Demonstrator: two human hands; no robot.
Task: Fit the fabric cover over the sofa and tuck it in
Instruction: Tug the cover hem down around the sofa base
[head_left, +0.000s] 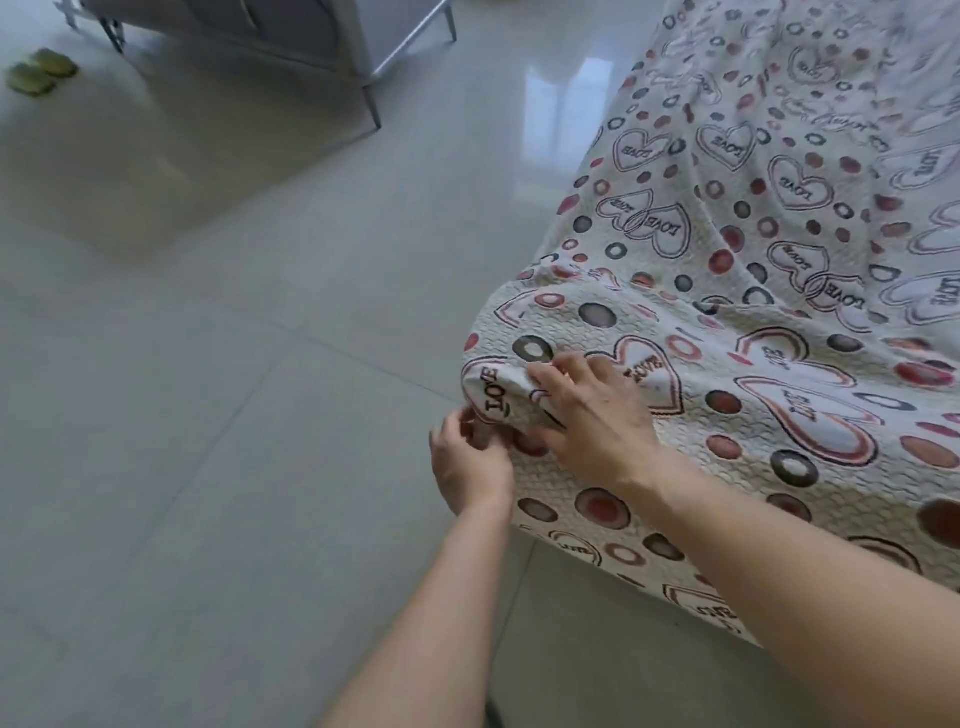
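Observation:
A white quilted fabric cover (753, 291) printed with hearts, the word LOVE and red and grey dots lies draped over the sofa, hiding it fully. The cover hangs down the front side close to the floor. At the sofa's near left corner my left hand (470, 462) pinches a fold of the cover with curled fingers. My right hand (592, 410) lies on top of the same corner, fingers spread and pressing the fabric down. Wrinkles run across the seat area behind my hands.
Glossy pale floor tiles (234, 415) spread to the left and front of the sofa. A grey cabinet on thin metal legs (322, 47) stands at the back. A pair of green slippers (41, 73) lies on the floor at the far left.

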